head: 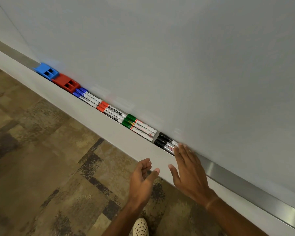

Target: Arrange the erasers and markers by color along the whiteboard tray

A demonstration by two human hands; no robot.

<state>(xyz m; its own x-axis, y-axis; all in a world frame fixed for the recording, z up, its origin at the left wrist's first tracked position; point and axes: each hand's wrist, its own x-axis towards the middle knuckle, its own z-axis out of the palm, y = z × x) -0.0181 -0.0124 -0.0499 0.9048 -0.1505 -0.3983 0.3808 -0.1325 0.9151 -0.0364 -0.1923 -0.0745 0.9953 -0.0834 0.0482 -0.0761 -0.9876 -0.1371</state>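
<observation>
Markers are lying in colour groups along the tray (pixel 85 116) in the head view, running from 10 o'clock down toward 4 o'clock: blue eraser (pixel 46 71) first, red eraser (pixel 67 82) touching it, then blue markers (pixel 86 97), red markers (pixel 109 111), green markers (pixel 140 128) and black markers (pixel 166 142) at the near end.

Your right hand (pixel 189 171) is reaching in with fingers straight and spread, their tips lying over the near ends of the black markers. It is pinching nothing. Your left hand (pixel 143 178) is hovering just below the tray's front wall at 6 o'clock, fingers loosely curled, empty.

The step looks like squaring up the last group. You are best nudging the black markers with flat fingertips toward 10 o'clock, pushing along the tray and not across it, so they are closing up on the green ones without rolling out over the front wall. Keeping the left hand under the lip is a sensible guard against a drop. A light push is enough; a hard one is likely to disturb the groups further up.

Your right fingers are covering the black markers' near ends, so their count and alignment are unclear. The tray floor is hiding behind its front wall, and the marker labels are too small to read. A patterned shoe (pixel 140 227) is showing at the bottom edge.
</observation>
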